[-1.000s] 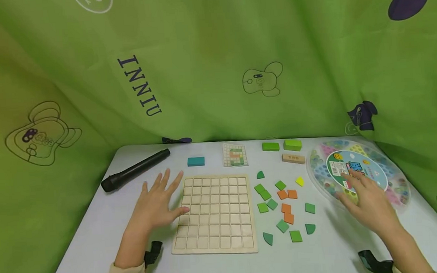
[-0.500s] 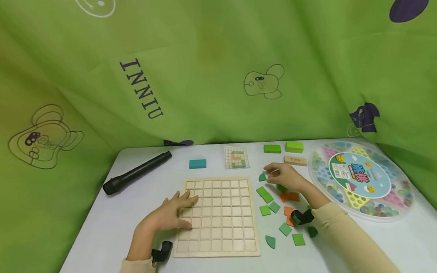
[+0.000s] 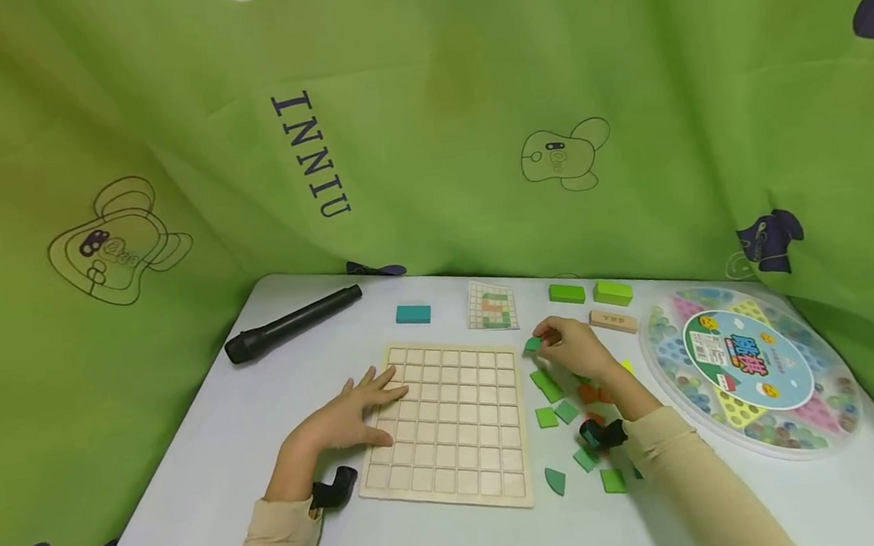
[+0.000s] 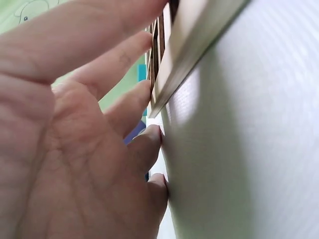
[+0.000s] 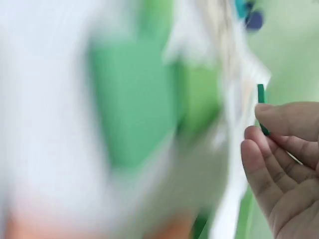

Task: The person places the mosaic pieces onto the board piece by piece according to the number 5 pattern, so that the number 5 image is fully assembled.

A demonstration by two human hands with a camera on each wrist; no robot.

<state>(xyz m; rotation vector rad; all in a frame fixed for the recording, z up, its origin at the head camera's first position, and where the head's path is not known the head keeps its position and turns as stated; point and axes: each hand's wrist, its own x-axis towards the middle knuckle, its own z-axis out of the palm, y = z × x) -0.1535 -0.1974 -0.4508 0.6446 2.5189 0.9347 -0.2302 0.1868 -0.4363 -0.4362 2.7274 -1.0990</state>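
Left hand (image 3: 348, 416): we see it lying flat, palm down, fingers straight and spread, on the left edge of the grid board (image 3: 454, 426); the forearm comes up from the near edge of the table (image 3: 194, 472). The left wrist view shows the fingertips (image 4: 149, 134) against the board's rim. It grips nothing.
Board: a pale wooden grid, flat on the table in front of us, its cells bare.
Loose tiles (image 3: 566, 415): green and orange flat pieces lie scattered just right of the board, partly under the right forearm.
Right hand (image 3: 573, 350): we see it raised just past the board's far right corner, wrist bent, fingers curled, pinching a small dark green tile (image 3: 533, 344) between thumb and fingertips. The right wrist view shows that tile (image 5: 261, 107) edge-on at the fingertips; the rest there is blurred.
Round game box (image 3: 751, 366): at the right of the table, well apart from both hands.
Farther back: a wooden block (image 3: 613, 321), two green blocks (image 3: 592, 293), a pattern card (image 3: 492, 305), a teal block (image 3: 413, 314) and a black tube (image 3: 293, 323) lie near the far edge.
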